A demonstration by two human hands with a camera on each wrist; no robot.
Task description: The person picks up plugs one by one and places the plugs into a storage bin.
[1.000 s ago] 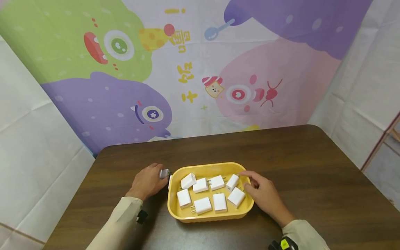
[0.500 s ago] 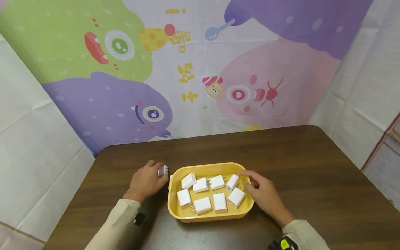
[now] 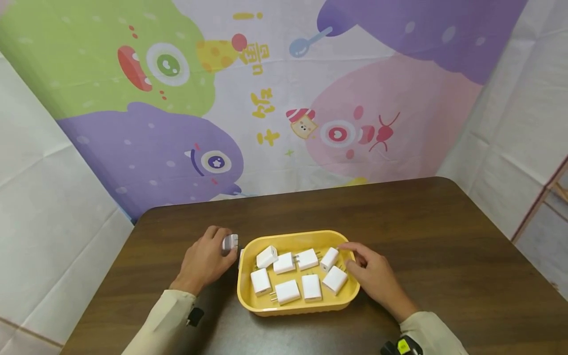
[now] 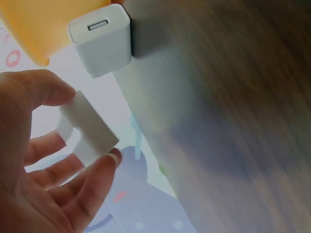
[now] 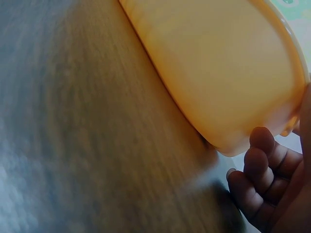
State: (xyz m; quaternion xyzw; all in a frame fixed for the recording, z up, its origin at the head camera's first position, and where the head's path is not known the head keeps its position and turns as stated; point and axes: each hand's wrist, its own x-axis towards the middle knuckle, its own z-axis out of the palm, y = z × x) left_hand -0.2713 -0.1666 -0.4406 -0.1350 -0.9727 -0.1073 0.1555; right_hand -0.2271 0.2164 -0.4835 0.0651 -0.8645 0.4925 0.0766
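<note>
My left hand (image 3: 205, 260) pinches a white charger plug (image 3: 230, 243) between thumb and fingertips, left of the yellow basket (image 3: 306, 308). In the left wrist view the held charger plug (image 4: 90, 128) is tilted and raised above the table. A second charger plug (image 4: 101, 41) stands beside the basket's outer wall, its USB slot facing the camera; from the head camera it is mostly hidden. Inside the basket lie several white charger plugs (image 3: 287, 292). My right hand (image 3: 377, 276) holds the basket's right end by the rim, with some fingers curled outside below it.
The dark wooden table (image 3: 399, 212) spreads around the basket on all sides. Behind it hangs a cartoon-print cloth (image 3: 275, 172), and white sheets (image 3: 510, 123) hang at both sides.
My left hand has drawn slightly up and left from the basket with the charger plug, turning it so its paler side shows. The right hand and the basket look unmoved.
</note>
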